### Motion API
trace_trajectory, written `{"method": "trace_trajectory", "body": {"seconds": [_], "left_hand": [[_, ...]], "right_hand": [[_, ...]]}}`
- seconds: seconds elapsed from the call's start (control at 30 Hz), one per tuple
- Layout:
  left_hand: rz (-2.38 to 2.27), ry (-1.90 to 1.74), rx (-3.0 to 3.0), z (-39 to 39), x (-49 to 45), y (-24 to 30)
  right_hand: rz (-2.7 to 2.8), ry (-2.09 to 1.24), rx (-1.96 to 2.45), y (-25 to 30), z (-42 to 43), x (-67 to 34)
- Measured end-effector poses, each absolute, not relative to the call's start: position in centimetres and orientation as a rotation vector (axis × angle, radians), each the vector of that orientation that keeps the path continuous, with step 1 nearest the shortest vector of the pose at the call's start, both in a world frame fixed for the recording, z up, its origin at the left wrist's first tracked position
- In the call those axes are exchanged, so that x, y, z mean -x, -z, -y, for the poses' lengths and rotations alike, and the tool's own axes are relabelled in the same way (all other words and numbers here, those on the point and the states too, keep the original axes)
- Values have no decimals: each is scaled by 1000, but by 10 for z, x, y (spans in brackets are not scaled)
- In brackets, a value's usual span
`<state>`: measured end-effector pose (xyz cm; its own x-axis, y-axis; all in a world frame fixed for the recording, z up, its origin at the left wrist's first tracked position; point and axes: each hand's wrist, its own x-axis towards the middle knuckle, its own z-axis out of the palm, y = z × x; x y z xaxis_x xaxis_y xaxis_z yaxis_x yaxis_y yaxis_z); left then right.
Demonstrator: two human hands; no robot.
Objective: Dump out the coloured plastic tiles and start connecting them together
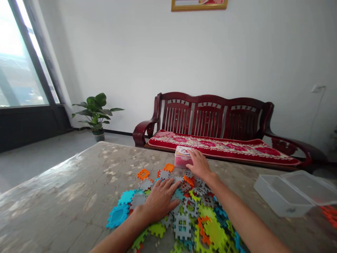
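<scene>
The left hand (159,200) lay flat, fingers spread apart, on a heap of coloured plastic tiles (184,218) scattered across the marbled desk (65,196). The right hand (200,164) reached farther out and rested on a small pink box (182,156) at the far edge of the heap, its fingers loosely apart over the box's right end rather than clamped round it. Well to the right sat a clear plastic tub (283,198) with its lid (312,187) just beside it. Beyond the desk stood a dark wooden bench (218,119) and a potted plant (96,112).
</scene>
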<state>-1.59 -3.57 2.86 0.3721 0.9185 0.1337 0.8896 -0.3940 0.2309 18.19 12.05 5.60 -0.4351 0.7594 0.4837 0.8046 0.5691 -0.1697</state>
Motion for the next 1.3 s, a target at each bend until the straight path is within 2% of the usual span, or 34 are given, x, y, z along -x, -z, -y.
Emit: {"method": "trace_trajectory", "body": {"seconds": [0.57, 0.87, 1.1, 1.3], "left_hand": [[-1723, -430, -2550, 39, 11, -31], [-1713, -458, -2543, 38, 11, -26], [-1715, -459, -2516, 38, 11, -25], [-1714, -479, -2521, 39, 11, -25]], "right_hand": [[2450, 478, 1249, -52, -125, -160], [2166, 34, 1720, -70, -125, -137], [2137, -276, 1902, -86, -146, -116], [2113, -279, 2002, -92, -142, -97]]}}
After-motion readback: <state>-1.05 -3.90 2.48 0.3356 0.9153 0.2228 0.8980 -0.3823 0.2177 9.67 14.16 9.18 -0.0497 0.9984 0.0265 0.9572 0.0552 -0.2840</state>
